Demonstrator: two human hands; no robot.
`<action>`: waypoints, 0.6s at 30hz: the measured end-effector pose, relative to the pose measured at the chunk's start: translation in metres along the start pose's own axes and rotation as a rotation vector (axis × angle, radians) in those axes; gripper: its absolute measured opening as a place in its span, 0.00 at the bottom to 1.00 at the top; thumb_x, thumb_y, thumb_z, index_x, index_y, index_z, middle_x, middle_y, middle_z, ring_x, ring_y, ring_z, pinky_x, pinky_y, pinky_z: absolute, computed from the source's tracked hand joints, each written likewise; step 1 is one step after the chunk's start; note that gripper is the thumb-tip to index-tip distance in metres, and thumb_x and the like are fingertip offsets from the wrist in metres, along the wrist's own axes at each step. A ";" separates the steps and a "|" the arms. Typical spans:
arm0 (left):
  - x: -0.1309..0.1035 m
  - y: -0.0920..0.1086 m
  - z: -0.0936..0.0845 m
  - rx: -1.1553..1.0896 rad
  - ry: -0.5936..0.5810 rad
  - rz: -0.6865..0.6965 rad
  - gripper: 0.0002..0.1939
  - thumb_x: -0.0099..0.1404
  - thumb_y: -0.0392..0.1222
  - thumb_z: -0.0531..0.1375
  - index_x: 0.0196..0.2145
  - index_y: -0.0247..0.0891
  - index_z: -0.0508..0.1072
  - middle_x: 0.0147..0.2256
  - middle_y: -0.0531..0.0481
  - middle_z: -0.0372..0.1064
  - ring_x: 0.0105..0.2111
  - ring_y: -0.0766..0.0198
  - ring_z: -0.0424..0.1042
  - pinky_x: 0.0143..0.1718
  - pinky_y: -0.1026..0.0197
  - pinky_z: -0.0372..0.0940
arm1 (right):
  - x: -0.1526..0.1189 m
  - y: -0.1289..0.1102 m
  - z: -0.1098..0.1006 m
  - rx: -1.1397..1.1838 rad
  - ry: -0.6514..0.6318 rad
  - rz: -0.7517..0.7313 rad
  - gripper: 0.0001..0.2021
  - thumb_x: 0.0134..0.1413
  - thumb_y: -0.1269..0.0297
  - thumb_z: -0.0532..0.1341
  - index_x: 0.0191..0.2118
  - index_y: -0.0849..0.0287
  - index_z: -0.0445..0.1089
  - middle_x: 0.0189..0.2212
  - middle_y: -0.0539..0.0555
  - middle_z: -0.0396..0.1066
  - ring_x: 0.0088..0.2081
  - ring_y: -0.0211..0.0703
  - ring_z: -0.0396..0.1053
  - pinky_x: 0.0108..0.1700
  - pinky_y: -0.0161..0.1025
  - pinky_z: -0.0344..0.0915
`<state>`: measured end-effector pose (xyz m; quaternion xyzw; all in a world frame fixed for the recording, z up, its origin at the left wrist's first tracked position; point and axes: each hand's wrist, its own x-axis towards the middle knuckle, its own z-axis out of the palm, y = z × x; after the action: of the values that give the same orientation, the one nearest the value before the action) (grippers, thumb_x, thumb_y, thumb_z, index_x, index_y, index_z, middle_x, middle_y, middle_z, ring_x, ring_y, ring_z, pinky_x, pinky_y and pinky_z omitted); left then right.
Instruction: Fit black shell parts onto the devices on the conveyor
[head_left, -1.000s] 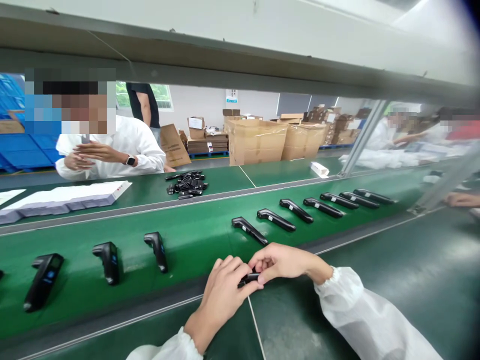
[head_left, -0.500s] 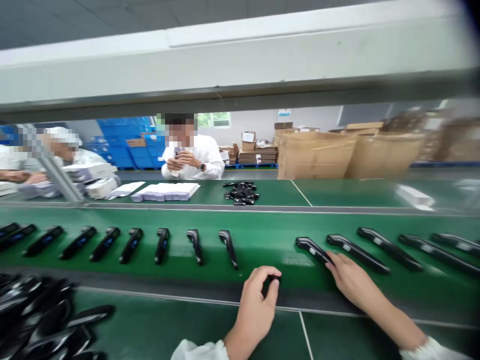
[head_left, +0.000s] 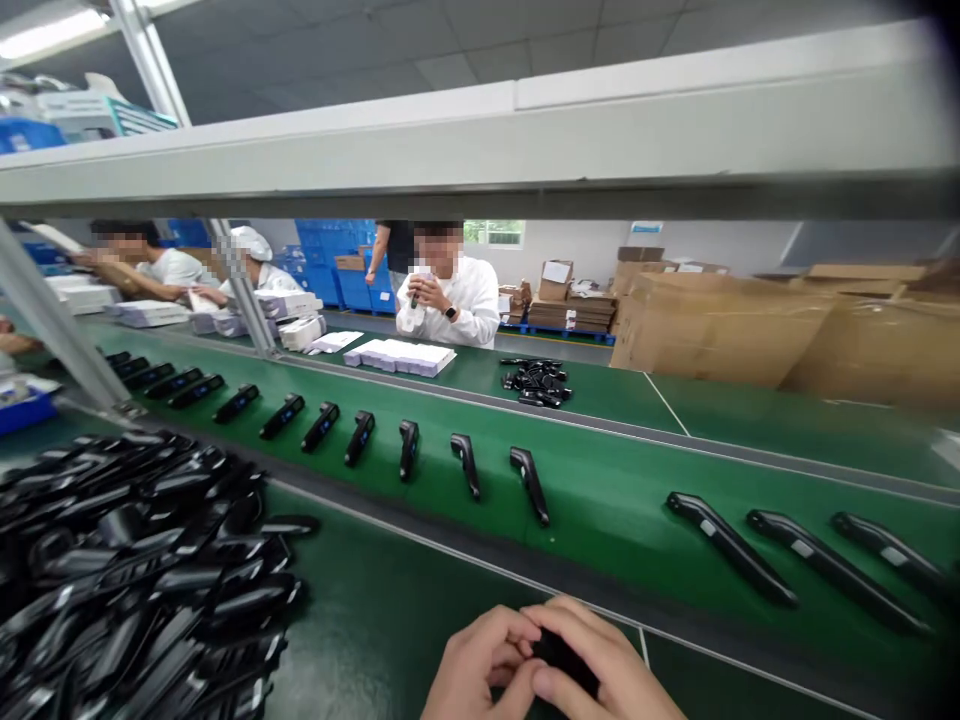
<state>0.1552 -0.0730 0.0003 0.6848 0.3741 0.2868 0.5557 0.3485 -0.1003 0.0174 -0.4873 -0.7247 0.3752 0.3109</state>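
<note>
My hands meet low in the middle of the view, above the near green worktop. Fingers of my right hand point(head_left: 592, 660) are wrapped round a black handheld device point(head_left: 564, 662), which they mostly cover. My left hand point(head_left: 487, 660) is curled closed against the device's end; whatever sits between its thumb and fingers is hidden. Beyond them, on the green belt point(head_left: 600, 540), a bent-headed black device point(head_left: 531, 484) lies nearest on the left side. To the right rests a longer black device point(head_left: 731, 548) with a small pale label.
A big heap of black casings point(head_left: 150, 580) covers the near worktop at left. More devices line the belt, several with blue displays. Across it are a small black pile point(head_left: 536, 380), white boxes point(head_left: 401, 357) and a seated co-worker point(head_left: 457, 295). A shelf beam point(head_left: 450, 150) spans overhead.
My right hand has lifted a black device off the belt and brought it to my left hand, nearer me. The view has swung left, showing more of the heap.
</note>
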 end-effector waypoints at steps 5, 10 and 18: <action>0.008 0.046 -0.109 0.724 0.030 -0.092 0.33 0.63 0.52 0.59 0.65 0.49 0.60 0.51 0.47 0.74 0.50 0.52 0.73 0.52 0.54 0.67 | 0.027 0.007 -0.006 0.247 0.186 0.291 0.17 0.55 0.50 0.62 0.43 0.56 0.74 0.37 0.54 0.74 0.40 0.47 0.72 0.43 0.38 0.67; 0.011 0.072 -0.247 1.318 0.112 -0.575 0.36 0.66 0.50 0.52 0.68 0.36 0.54 0.54 0.31 0.71 0.51 0.36 0.72 0.47 0.42 0.67 | 0.035 0.057 -0.042 0.111 0.416 0.434 0.24 0.49 0.43 0.62 0.46 0.54 0.75 0.42 0.55 0.76 0.45 0.52 0.73 0.46 0.39 0.68; -0.041 0.016 -0.261 1.330 0.087 -0.507 0.30 0.66 0.45 0.49 0.66 0.46 0.60 0.65 0.41 0.59 0.61 0.43 0.63 0.55 0.46 0.65 | 0.048 0.072 -0.058 -0.297 0.436 0.444 0.23 0.55 0.40 0.55 0.45 0.49 0.76 0.45 0.56 0.77 0.38 0.54 0.75 0.32 0.40 0.69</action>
<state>-0.0757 0.0337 0.0732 0.7586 0.6393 -0.1132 0.0544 0.4141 -0.0238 -0.0094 -0.7417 -0.5642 0.2112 0.2949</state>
